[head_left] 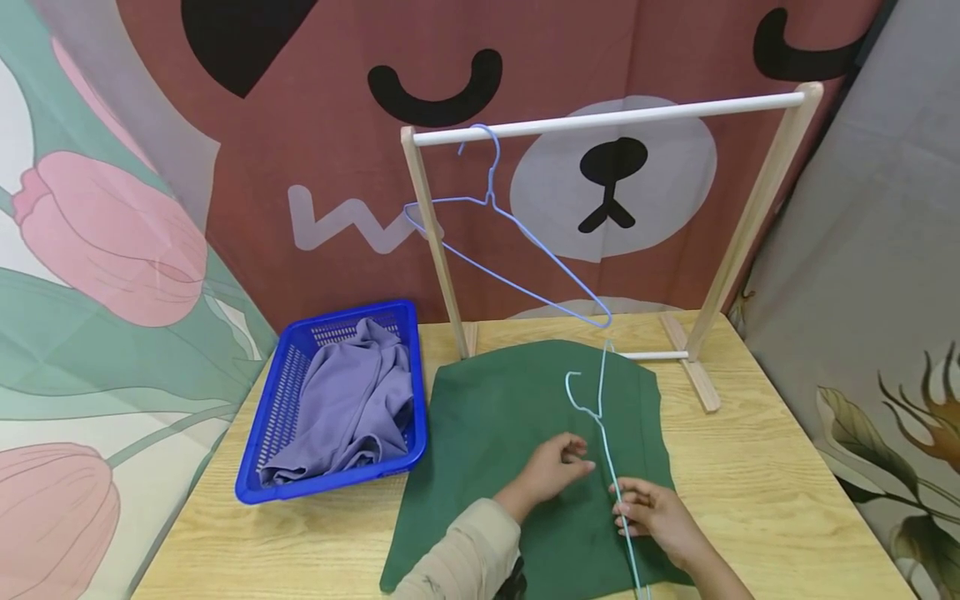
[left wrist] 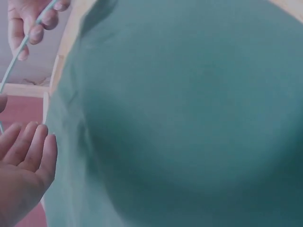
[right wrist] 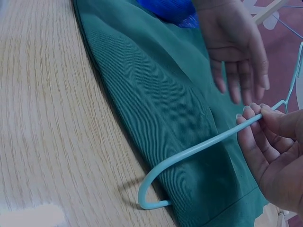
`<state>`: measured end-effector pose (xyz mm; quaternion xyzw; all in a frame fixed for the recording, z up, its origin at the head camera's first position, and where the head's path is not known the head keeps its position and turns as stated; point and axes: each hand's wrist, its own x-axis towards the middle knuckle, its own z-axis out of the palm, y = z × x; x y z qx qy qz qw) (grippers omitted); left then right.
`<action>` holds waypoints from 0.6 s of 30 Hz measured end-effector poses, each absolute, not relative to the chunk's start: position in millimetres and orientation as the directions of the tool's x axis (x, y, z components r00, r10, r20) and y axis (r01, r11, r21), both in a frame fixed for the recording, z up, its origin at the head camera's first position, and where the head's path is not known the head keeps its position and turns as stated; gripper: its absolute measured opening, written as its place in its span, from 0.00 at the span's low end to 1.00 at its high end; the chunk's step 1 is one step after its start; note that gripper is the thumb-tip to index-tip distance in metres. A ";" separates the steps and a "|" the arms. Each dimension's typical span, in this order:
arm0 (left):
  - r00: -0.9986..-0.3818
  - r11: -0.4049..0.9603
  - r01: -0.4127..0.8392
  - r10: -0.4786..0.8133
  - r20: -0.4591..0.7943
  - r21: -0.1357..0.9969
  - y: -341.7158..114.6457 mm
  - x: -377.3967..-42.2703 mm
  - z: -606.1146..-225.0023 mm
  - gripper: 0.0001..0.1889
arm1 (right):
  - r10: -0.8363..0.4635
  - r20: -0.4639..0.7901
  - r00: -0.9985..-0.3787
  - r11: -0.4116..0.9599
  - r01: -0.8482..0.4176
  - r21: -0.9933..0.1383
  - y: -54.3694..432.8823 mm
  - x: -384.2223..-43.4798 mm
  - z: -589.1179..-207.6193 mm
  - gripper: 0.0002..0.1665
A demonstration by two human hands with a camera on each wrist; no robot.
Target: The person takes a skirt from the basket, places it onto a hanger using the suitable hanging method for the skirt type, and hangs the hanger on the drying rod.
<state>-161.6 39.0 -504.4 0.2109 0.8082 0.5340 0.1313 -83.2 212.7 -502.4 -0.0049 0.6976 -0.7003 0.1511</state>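
Observation:
A mint-green clothes hanger (head_left: 607, 450) is held edge-on above a dark green garment (head_left: 495, 417) spread on the table. My right hand (head_left: 660, 517) pinches one side of its wire between thumb and fingers, as the right wrist view shows with the hanger's rounded end (right wrist: 151, 182) over the garment's edge. My left hand (head_left: 551, 475) hovers just left of the hanger. Its fingers are loosely bent and hold nothing; in the left wrist view the same hand (left wrist: 23, 175) has its palm turned up near the wire.
A blue plastic basket (head_left: 255, 442) at the left contains a crumpled purple garment (head_left: 345, 400). Behind stands a wooden rack with a white rail (head_left: 645, 117), from which a blue hanger (head_left: 540, 242) hangs. A bear-print curtain (head_left: 322, 275) backs the wooden table (head_left: 772, 483).

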 end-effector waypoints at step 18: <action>-0.949 0.097 0.136 0.297 0.102 0.986 60.5 -163.5 -483.3 0.24 | -0.252 -0.201 -0.947 0.046 0.195 -0.980 207.7 -84.4 -501.7 0.21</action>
